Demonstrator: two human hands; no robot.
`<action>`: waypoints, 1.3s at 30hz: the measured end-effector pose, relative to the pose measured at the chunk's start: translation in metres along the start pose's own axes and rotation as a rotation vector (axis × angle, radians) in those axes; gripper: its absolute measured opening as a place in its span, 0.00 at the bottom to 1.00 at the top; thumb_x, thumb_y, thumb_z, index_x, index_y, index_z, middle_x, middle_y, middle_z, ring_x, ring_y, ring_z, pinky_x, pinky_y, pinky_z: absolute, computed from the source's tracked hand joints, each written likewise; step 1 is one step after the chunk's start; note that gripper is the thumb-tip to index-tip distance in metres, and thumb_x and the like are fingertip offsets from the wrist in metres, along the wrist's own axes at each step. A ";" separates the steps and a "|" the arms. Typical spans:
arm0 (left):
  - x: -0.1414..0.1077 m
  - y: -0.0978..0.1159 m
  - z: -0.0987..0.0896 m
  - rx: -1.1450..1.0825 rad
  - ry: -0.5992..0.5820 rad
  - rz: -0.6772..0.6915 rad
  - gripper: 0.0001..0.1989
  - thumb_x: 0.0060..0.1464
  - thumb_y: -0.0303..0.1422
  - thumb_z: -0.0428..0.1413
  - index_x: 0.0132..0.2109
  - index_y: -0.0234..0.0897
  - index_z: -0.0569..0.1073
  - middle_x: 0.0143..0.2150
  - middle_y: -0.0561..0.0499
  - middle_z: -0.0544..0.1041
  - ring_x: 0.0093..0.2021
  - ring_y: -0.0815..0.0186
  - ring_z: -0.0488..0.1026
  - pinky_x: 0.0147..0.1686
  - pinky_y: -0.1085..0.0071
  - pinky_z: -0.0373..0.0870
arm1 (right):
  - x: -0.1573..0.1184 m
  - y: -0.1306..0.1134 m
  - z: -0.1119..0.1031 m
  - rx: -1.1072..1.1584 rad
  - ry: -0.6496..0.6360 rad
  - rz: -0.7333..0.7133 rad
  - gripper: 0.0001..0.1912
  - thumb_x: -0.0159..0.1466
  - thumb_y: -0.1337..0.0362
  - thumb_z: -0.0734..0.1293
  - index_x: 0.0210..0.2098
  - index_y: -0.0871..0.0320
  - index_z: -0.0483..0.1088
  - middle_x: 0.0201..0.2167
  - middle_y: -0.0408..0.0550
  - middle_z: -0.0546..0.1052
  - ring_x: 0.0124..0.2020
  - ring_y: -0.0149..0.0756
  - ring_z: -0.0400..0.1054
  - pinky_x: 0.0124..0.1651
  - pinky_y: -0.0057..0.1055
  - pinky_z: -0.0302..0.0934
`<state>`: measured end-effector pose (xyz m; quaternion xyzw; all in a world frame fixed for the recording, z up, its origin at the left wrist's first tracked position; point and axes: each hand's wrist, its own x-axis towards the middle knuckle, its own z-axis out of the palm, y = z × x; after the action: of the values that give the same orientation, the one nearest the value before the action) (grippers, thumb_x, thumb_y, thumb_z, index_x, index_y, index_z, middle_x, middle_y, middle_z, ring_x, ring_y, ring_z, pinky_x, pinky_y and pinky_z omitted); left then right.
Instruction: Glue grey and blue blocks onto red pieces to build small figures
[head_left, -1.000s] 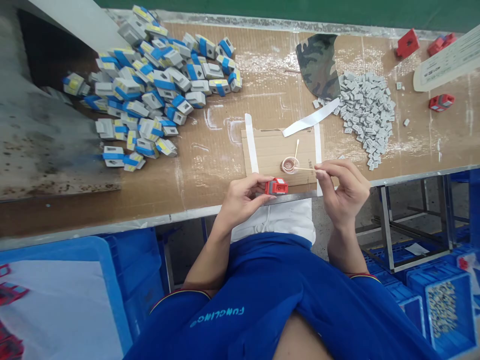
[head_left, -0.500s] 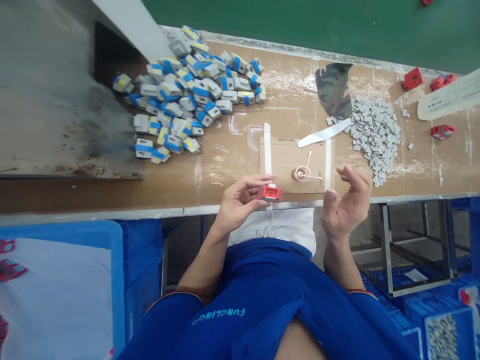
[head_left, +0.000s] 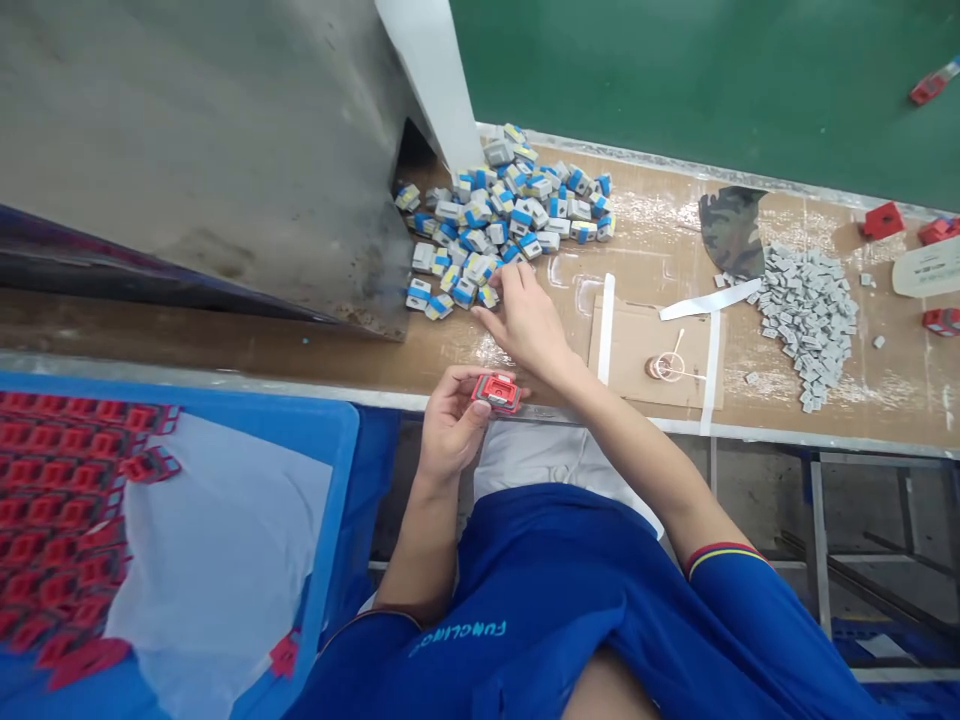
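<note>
My left hand (head_left: 450, 425) is closed on a red and grey plastic part (head_left: 498, 391) just above the table's front edge, its hollow side facing up. My right hand (head_left: 529, 318) reaches across to the near edge of a pile of grey blocks with blue and yellow bands (head_left: 480, 215). Its thumb and index finger are apart beside the lowest blocks, and nothing shows between them. To the right, a small round cup (head_left: 664, 367) with thin white sticks stands on a taped cardboard sheet (head_left: 630, 345).
A heap of small grey pieces (head_left: 810, 310) lies at the right, beside a camouflage cloth (head_left: 731, 225). A large metal box (head_left: 225, 150) borders the table's left side. Below left, a blue crate (head_left: 341, 480) holds rows of red parts (head_left: 52, 500) and a white sheet (head_left: 217, 540).
My right hand has moved left from beside the cardboard to the block pile. My left hand keeps the red part. The view has swung left, showing more of the crate.
</note>
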<state>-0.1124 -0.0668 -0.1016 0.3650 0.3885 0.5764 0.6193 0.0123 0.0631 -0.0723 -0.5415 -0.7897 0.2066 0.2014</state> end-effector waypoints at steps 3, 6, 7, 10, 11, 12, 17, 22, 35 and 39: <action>0.000 0.000 -0.005 -0.023 0.034 0.006 0.24 0.56 0.47 0.73 0.49 0.41 0.73 0.49 0.46 0.87 0.38 0.61 0.89 0.36 0.70 0.86 | 0.016 -0.013 0.006 -0.060 -0.022 0.006 0.16 0.70 0.61 0.76 0.50 0.60 0.69 0.54 0.56 0.80 0.56 0.48 0.78 0.58 0.38 0.75; 0.002 -0.001 -0.012 -0.005 0.062 0.019 0.25 0.56 0.49 0.73 0.50 0.42 0.73 0.48 0.47 0.87 0.37 0.61 0.89 0.32 0.73 0.85 | 0.010 -0.007 0.002 -0.077 -0.036 -0.017 0.16 0.68 0.68 0.77 0.50 0.58 0.71 0.54 0.55 0.82 0.55 0.50 0.78 0.59 0.42 0.75; 0.003 -0.001 -0.014 0.003 0.062 0.024 0.25 0.56 0.50 0.73 0.51 0.43 0.73 0.47 0.48 0.87 0.37 0.61 0.89 0.32 0.73 0.85 | 0.004 -0.002 -0.001 -0.086 -0.037 -0.025 0.16 0.67 0.70 0.77 0.51 0.57 0.71 0.54 0.55 0.83 0.54 0.50 0.78 0.59 0.43 0.74; 0.007 -0.004 -0.016 0.022 0.052 0.037 0.26 0.57 0.52 0.72 0.53 0.44 0.73 0.47 0.49 0.87 0.36 0.62 0.88 0.33 0.73 0.85 | -0.019 0.016 -0.012 -0.054 -0.045 -0.058 0.17 0.69 0.74 0.72 0.56 0.58 0.74 0.51 0.58 0.84 0.51 0.50 0.78 0.58 0.46 0.73; 0.009 -0.005 -0.016 0.023 0.049 0.037 0.26 0.57 0.52 0.72 0.53 0.44 0.73 0.47 0.49 0.87 0.37 0.62 0.88 0.34 0.72 0.85 | -0.027 0.022 -0.017 0.001 -0.050 -0.066 0.18 0.70 0.74 0.70 0.58 0.59 0.74 0.50 0.58 0.84 0.51 0.49 0.78 0.58 0.46 0.72; 0.011 -0.005 -0.014 0.019 0.045 0.035 0.27 0.57 0.52 0.72 0.53 0.44 0.73 0.47 0.49 0.87 0.37 0.62 0.88 0.34 0.72 0.86 | -0.036 0.028 -0.021 0.088 -0.055 -0.069 0.19 0.70 0.73 0.68 0.60 0.59 0.75 0.50 0.57 0.84 0.50 0.48 0.78 0.57 0.45 0.72; 0.018 -0.005 0.001 -0.070 0.005 -0.002 0.27 0.56 0.51 0.73 0.53 0.42 0.75 0.48 0.47 0.87 0.36 0.62 0.88 0.35 0.70 0.86 | -0.075 0.040 -0.045 0.833 -0.063 0.051 0.17 0.77 0.58 0.64 0.60 0.53 0.78 0.55 0.52 0.84 0.53 0.39 0.79 0.55 0.37 0.76; 0.024 -0.001 0.018 -0.154 -0.084 0.012 0.23 0.57 0.46 0.73 0.53 0.40 0.79 0.47 0.47 0.88 0.35 0.65 0.88 0.35 0.74 0.85 | -0.106 0.042 -0.066 1.295 -0.124 0.222 0.24 0.66 0.49 0.79 0.59 0.47 0.78 0.59 0.48 0.82 0.47 0.37 0.82 0.55 0.37 0.80; 0.031 -0.007 0.044 -0.126 -0.272 -0.064 0.23 0.57 0.45 0.73 0.55 0.40 0.80 0.47 0.45 0.88 0.34 0.63 0.88 0.35 0.72 0.85 | -0.165 0.045 -0.080 1.163 0.130 0.098 0.18 0.71 0.55 0.76 0.59 0.49 0.80 0.56 0.53 0.84 0.49 0.38 0.82 0.54 0.39 0.82; 0.032 -0.010 0.052 -0.125 -0.294 -0.073 0.24 0.58 0.45 0.73 0.56 0.40 0.79 0.49 0.44 0.88 0.34 0.63 0.88 0.36 0.69 0.86 | -0.172 0.047 -0.083 1.147 0.192 0.040 0.20 0.68 0.61 0.79 0.58 0.44 0.80 0.63 0.51 0.77 0.55 0.38 0.79 0.54 0.35 0.81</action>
<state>-0.0604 -0.0355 -0.0903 0.3919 0.2698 0.5169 0.7116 0.1503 -0.0736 -0.0452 -0.3771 -0.5194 0.5551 0.5291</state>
